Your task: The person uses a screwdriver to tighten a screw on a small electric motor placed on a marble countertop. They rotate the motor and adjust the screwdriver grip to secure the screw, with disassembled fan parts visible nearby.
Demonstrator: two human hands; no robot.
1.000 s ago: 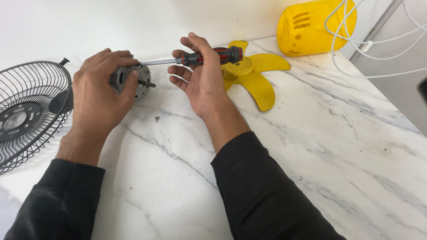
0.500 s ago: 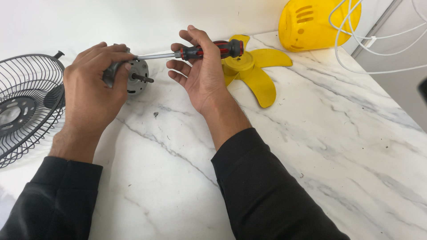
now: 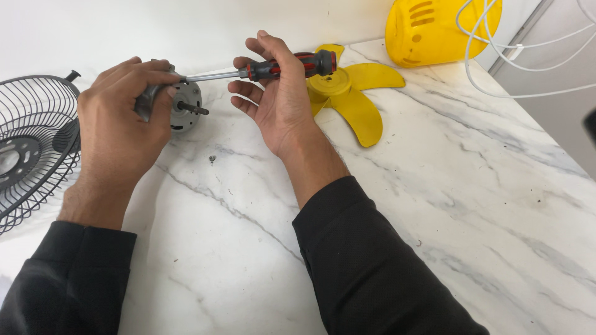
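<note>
The motor (image 3: 177, 107) sits above the marble surface (image 3: 447, 205), clamped in the left hand (image 3: 118, 127)'s grip, shaft pointing right. The right hand (image 3: 279, 102)'s grip closes on the screwdriver (image 3: 273, 68), lying horizontally, tip meeting the motor's top edge.

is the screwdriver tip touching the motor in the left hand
Touching, as far as the head view shows: the screwdriver shaft runs straight to the top edge of the grey motor gripped by the left hand, with no gap.

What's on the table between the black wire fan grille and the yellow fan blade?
In the head view, the left hand holding a grey motor, and the right hand gripping a screwdriver.
</note>
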